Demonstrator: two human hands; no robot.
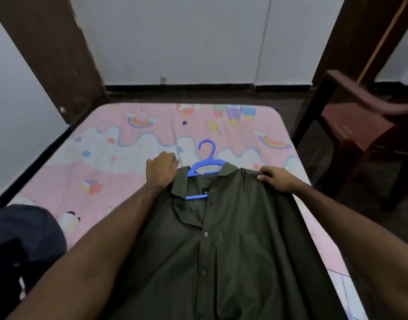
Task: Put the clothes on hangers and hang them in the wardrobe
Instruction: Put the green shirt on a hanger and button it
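**A:** Any writing to read?

**B:** Only a small black label [206, 192] sewn inside the neck of the shirt [221, 239]. It has pale letters on it, maybe "RO" at the start, but it is too blurred to be sure.

**A:** Where is the shirt?

**B:** Spread front-up on the bed [106, 162], collar toward the far end, buttoned down the middle. It is dark olive green. The sheet under it is pink with rainbows, stars and a moon.

**A:** And the hanger?

**B:** The blue hanger [206, 162] sits inside the neck opening. Its hook pokes out past the collar onto the sheet, and a strip of its lower bar shows just under the label.

**A:** The hands?

**B:** The left hand [161, 169] has its fingers curled round the shirt's shoulder beside the collar, gripping the cloth. The right hand [275, 179] pinches the other shoulder, fingers folded over the edge.

**A:** Anything holding other things?

**B:** No boxes or baskets. A dark blue garment [22, 239] lies bunched at the near left of the bed. A brown chair [360, 125] stands to the right of the bed.
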